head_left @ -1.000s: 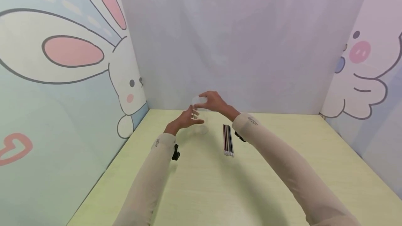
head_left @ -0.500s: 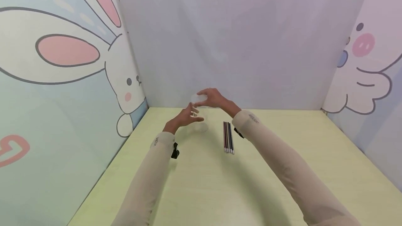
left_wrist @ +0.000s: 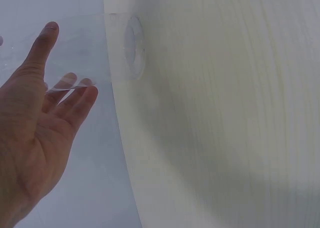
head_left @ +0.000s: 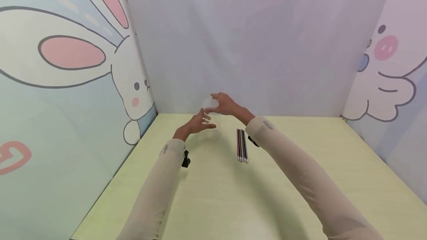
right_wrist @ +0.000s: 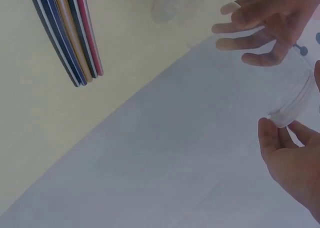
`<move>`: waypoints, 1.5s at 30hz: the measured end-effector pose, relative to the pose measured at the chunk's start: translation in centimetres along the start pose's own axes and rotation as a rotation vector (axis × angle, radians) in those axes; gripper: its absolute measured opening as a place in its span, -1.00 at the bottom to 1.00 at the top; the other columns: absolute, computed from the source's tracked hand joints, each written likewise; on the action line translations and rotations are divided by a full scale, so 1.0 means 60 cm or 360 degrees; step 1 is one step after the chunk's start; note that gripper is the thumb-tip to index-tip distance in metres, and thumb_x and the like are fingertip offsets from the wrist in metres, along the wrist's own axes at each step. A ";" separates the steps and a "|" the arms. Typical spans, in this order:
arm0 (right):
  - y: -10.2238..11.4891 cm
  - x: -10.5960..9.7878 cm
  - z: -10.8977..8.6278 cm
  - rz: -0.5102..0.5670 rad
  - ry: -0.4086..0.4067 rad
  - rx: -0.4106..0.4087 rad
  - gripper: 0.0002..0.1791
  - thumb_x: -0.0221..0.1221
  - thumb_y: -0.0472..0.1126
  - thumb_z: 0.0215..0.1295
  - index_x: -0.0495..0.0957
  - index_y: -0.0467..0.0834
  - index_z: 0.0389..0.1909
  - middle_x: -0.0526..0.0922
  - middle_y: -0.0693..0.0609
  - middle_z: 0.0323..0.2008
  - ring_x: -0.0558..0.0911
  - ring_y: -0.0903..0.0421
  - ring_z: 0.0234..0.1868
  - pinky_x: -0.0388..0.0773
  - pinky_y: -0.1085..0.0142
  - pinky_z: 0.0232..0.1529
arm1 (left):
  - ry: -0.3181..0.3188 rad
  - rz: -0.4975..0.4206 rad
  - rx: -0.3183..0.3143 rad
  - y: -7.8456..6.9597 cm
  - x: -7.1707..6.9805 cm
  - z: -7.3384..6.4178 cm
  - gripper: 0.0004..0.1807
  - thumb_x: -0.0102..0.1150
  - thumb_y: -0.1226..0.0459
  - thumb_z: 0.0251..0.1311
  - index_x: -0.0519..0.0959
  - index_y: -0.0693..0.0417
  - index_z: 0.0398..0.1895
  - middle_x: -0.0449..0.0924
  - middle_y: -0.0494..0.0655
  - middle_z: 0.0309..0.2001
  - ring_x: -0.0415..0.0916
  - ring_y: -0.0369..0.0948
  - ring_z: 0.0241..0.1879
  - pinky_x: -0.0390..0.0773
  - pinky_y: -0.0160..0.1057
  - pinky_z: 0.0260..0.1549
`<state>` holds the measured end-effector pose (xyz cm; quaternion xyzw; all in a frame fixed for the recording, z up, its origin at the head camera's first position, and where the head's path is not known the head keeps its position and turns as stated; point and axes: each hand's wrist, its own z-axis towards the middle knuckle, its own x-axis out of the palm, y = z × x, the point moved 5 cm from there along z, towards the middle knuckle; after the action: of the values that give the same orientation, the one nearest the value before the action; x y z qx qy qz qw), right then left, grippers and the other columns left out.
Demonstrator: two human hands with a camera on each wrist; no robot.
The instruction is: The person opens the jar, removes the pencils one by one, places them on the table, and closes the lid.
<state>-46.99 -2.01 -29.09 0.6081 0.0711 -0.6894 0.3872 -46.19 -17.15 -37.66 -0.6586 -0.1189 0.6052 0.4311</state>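
Note:
A tall clear plastic jar (left_wrist: 87, 45) stands near the back of the table, its round base (head_left: 214, 135) showing below my hands. My left hand (head_left: 197, 122) holds the jar's side, with the thumb on one side and the fingers curved round the other. Over its top, my right hand (head_left: 227, 105) grips the round clear lid (right_wrist: 294, 100) by the edge between thumb and fingers. The see-through walls make the jar faint in the head view.
Several striped pencils (head_left: 242, 145) lie side by side on the pale wooden table (head_left: 207, 195), right of the jar. A plain grey-white curtain (head_left: 267, 47) rises behind the table. Side panels carry cartoon animals, with a rabbit (head_left: 130, 84) on the left.
The head view has shifted slightly. My right hand's fingers have turned a little at the lid, while my left hand stays at the jar's side. The pencils have not moved.

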 end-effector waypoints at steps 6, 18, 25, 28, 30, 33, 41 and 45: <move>-0.004 0.017 -0.005 -0.0050 -0.0045 0.0062 -0.01 0.26 0.23 0.42 0.14 -0.32 0.58 0.31 -0.34 0.37 0.36 -0.21 0.33 0.43 -0.07 0.31 | 0.0007 -0.0017 0.0002 0.010 0.008 0.002 -0.11 0.36 0.08 0.38 0.02 0.09 0.55 0.37 0.25 0.39 0.41 0.16 0.36 0.42 0.11 0.35; -0.030 0.011 -0.021 0.0080 -0.0166 0.0168 -0.05 0.26 0.33 0.36 0.31 -0.28 0.48 0.35 -0.27 0.27 0.42 -0.14 0.18 0.48 -0.08 0.21 | 0.0019 0.0044 -0.0006 0.001 0.007 0.010 0.00 0.34 0.04 0.39 -0.09 0.18 0.61 0.39 0.25 0.40 0.39 0.17 0.38 0.41 0.11 0.35; -0.038 0.006 -0.032 0.0138 -0.0235 0.0195 -0.18 0.24 0.34 0.37 0.40 -0.26 0.29 0.42 -0.21 0.18 0.47 -0.11 0.12 0.53 -0.03 0.14 | 0.0007 0.0037 0.0005 0.002 0.005 0.012 -0.12 0.36 0.04 0.38 0.05 0.19 0.51 0.40 0.27 0.39 0.42 0.18 0.37 0.43 0.12 0.34; -0.043 0.004 -0.038 0.0141 -0.0267 0.0223 -0.24 0.22 0.35 0.37 0.40 -0.23 0.18 0.43 -0.17 0.12 0.48 -0.08 0.05 0.54 -0.01 0.09 | 0.0007 0.0028 0.0004 0.004 0.006 0.013 -0.15 0.36 0.05 0.38 0.07 0.19 0.48 0.41 0.27 0.38 0.41 0.18 0.37 0.43 0.13 0.34; -0.044 0.002 -0.039 0.0154 -0.0287 0.0227 -0.26 0.21 0.35 0.38 0.40 -0.22 0.16 0.43 -0.16 0.11 0.49 -0.08 0.03 0.54 -0.02 0.08 | 0.0005 0.0023 0.0004 0.005 0.006 0.013 -0.14 0.36 0.05 0.38 0.07 0.22 0.48 0.41 0.27 0.38 0.42 0.19 0.37 0.43 0.13 0.34; -0.044 0.003 -0.034 0.0174 -0.0291 0.0208 -0.22 0.19 0.34 0.40 0.39 -0.23 0.29 0.43 -0.18 0.25 0.48 -0.12 0.18 0.51 -0.06 0.19 | -0.0002 0.0018 0.0001 0.005 0.007 0.012 -0.13 0.36 0.05 0.38 0.07 0.22 0.48 0.42 0.26 0.37 0.42 0.19 0.36 0.43 0.12 0.34; -0.027 0.018 -0.016 0.0190 -0.0095 0.0093 -0.09 0.10 0.26 0.51 0.09 -0.20 0.63 0.22 -0.20 0.56 0.27 -0.16 0.53 0.35 -0.11 0.42 | -0.0009 -0.0007 0.0011 0.001 0.010 0.011 -0.11 0.37 0.09 0.38 0.02 0.16 0.53 0.37 0.27 0.39 0.44 0.17 0.34 0.44 0.11 0.33; -0.026 0.018 -0.018 0.0093 -0.0117 0.0106 -0.12 0.12 0.22 0.50 0.15 -0.22 0.61 0.30 -0.26 0.49 0.35 -0.19 0.44 0.44 -0.09 0.31 | -0.0002 -0.0008 0.0020 -0.001 0.013 0.014 -0.07 0.38 0.06 0.36 0.00 0.13 0.55 0.39 0.25 0.38 0.44 0.16 0.34 0.44 0.10 0.33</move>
<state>-47.06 -0.82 -30.90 0.5968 0.0160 -0.7015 0.3891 -46.73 -16.25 -38.07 -0.6552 -0.1170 0.6053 0.4367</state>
